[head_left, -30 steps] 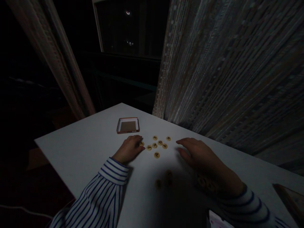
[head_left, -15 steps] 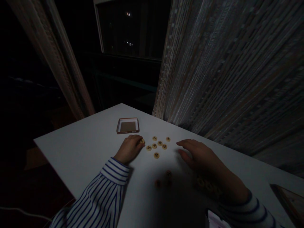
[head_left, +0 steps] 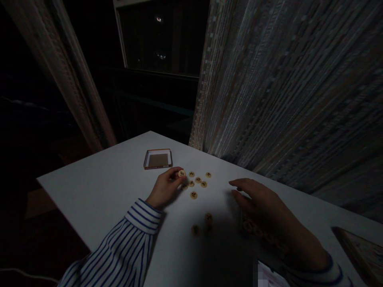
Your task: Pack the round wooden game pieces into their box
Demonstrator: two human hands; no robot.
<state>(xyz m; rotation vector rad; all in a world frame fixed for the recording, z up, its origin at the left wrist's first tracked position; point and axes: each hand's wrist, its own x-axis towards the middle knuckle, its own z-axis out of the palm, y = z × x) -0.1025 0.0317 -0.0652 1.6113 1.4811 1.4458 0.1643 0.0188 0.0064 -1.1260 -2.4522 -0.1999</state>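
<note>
Between the thumb and fingers of my left hand [head_left: 166,185] is a round Chinese chess piece [head_left: 181,173], raised with its marked face showing. Close to that hand several more wooden pieces lie loosely grouped, among them one piece [head_left: 193,195] nearer to me and another [head_left: 208,175] at the far right of the group. My right hand [head_left: 257,199] hovers over the table to the right, thumb and fingers apart. In its shadow a few pieces [head_left: 195,230] lie dimly lit, and a row of pieces [head_left: 249,226] is partly hidden under my right forearm.
An open shallow box [head_left: 158,158] stands on the white table [head_left: 113,175] beyond my left hand. A framed flat case [head_left: 359,251] lies at the right, and a lit phone-like screen [head_left: 271,275] at the bottom. String curtains [head_left: 269,79] hang along the far edge.
My left hand has lifted the chess piece from the table and tilted it towards me. My right hand has shifted slightly right. The whole view has moved a little.
</note>
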